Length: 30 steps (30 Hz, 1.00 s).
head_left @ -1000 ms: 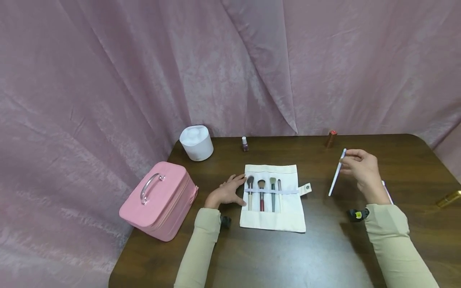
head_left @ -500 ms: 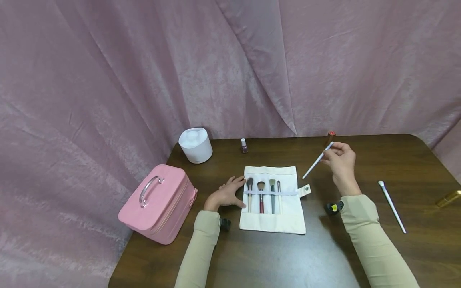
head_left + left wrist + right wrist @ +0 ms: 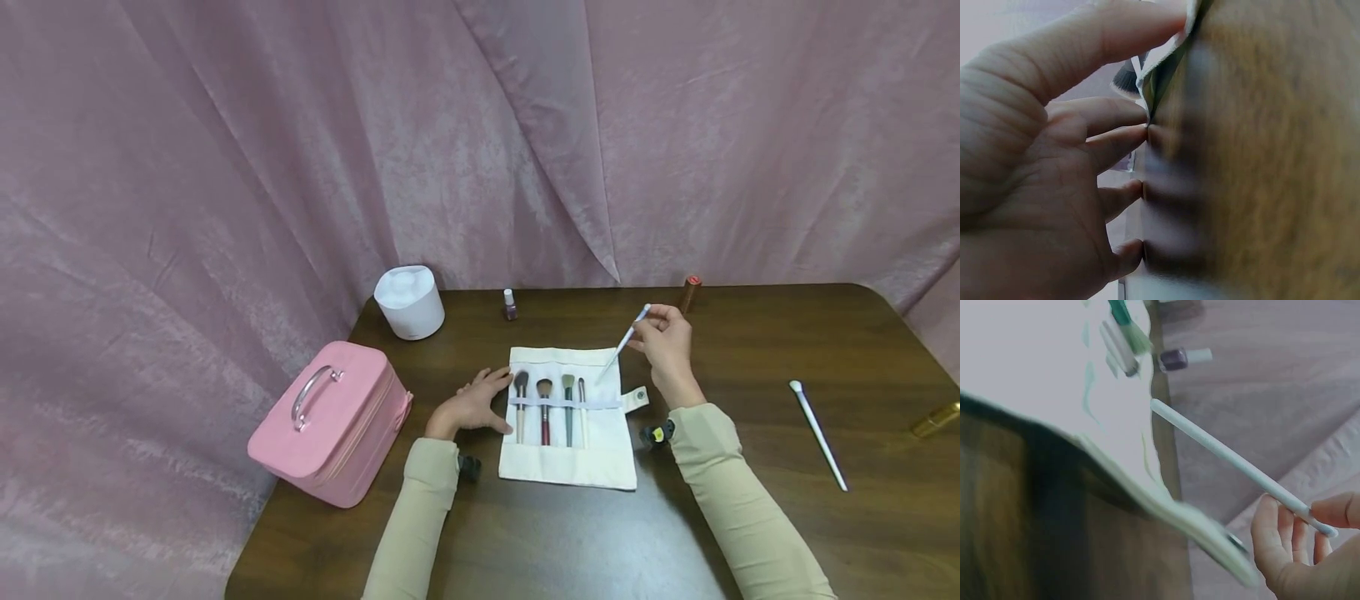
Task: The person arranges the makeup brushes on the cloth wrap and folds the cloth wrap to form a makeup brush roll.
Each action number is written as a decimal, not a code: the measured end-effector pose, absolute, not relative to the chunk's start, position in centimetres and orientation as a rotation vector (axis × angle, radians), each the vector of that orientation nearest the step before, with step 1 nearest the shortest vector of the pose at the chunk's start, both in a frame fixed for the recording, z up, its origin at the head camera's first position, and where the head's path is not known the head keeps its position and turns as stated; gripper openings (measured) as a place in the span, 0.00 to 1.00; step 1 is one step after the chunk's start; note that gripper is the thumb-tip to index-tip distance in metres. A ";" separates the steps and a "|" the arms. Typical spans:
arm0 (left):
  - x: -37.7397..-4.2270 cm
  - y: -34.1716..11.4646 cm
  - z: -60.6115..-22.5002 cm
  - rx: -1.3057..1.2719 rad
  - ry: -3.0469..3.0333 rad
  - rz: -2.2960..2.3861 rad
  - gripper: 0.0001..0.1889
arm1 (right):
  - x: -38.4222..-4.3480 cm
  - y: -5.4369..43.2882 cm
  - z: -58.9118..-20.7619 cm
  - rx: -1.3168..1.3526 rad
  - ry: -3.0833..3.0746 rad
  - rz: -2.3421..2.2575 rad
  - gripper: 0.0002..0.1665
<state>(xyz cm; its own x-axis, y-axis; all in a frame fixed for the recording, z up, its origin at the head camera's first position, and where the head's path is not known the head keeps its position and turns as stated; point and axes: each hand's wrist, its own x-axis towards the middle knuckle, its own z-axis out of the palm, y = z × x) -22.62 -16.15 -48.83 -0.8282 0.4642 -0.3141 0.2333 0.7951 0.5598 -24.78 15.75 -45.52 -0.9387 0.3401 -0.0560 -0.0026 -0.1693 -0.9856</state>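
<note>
A cream fabric brush roll (image 3: 611,462) lies unfolded on the wooden table, several makeup brushes (image 3: 545,408) tucked under its elastic band. My left hand (image 3: 474,406) rests at the roll's left edge, fingers spread; in the left wrist view its thumb and fingertips touch the cloth edge (image 3: 1147,84). Between thumb and fingers, my right hand (image 3: 670,346) pinches a slim white makeup brush (image 3: 1229,456) near one end. That brush slants down to the left, its lower tip over the roll's upper right part. Whether the tip touches the cloth I cannot tell.
Another white brush (image 3: 819,437) lies on the right, with a gold tube (image 3: 936,419) beyond it. Along the back stand a red-topped tube (image 3: 690,294), a nail polish bottle (image 3: 510,305) and a white container (image 3: 409,303). A pink case (image 3: 330,425) sits at left.
My right hand has moved left with the white brush, from the table right of the roll to above its upper right part. The other white brush is now uncovered. My left hand stays put.
</note>
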 end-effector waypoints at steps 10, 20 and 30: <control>-22.8 -16.2 -48.9 0.530 2.532 0.714 0.50 | -24.9 14.2 -47.2 -0.193 -2.247 2.218 0.22; -22.6 -16.2 -48.6 0.553 2.539 0.698 0.50 | -24.9 13.7 -47.5 0.031 -2.718 2.037 0.25; -22.6 -16.2 -48.7 0.558 2.539 0.696 0.50 | -24.5 13.4 -46.2 0.115 -2.996 1.718 0.15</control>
<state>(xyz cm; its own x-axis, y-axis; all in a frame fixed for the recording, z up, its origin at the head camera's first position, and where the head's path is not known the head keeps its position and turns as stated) -22.60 -16.25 -48.70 -0.8185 0.4846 -0.3086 0.2594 0.7909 0.5542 -24.52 13.40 -46.19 -0.9489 -0.2099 -0.2356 0.0973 0.5154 -0.8514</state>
